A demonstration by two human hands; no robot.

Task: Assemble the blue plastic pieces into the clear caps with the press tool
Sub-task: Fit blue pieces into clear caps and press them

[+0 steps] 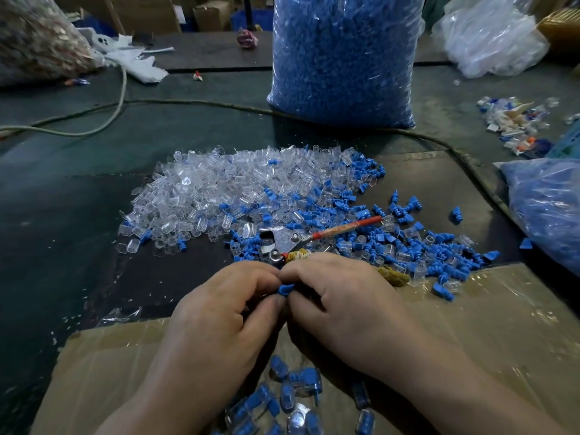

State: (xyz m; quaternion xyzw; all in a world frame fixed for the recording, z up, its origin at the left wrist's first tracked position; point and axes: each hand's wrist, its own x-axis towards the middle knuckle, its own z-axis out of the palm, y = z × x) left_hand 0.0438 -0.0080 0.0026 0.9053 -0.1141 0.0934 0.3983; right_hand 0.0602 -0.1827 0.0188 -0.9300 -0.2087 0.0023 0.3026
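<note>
Blue piece (285,289) sat pinched between left hand (219,312) and right hand (339,302). Press tool (292,240) lay just beyond, among clear caps (219,189).

Two hands meet at the front of the table (78,158), the left hand (226,309) and right hand (345,302) pinching one plastic piece (284,290) between their fingertips. Just behind them lies the press tool (295,240), one handle reaching right. A pile of caps (219,189) spreads behind and left of the tool, loose pieces (414,249) to its right. Behind the pile a cable (188,103) crosses the table, and a large bag (342,58) stands upright. Assembled caps (295,394) lie on the cardboard sheet (502,312) between the wrists. A second bag (549,208) sits at the right edge.
</note>
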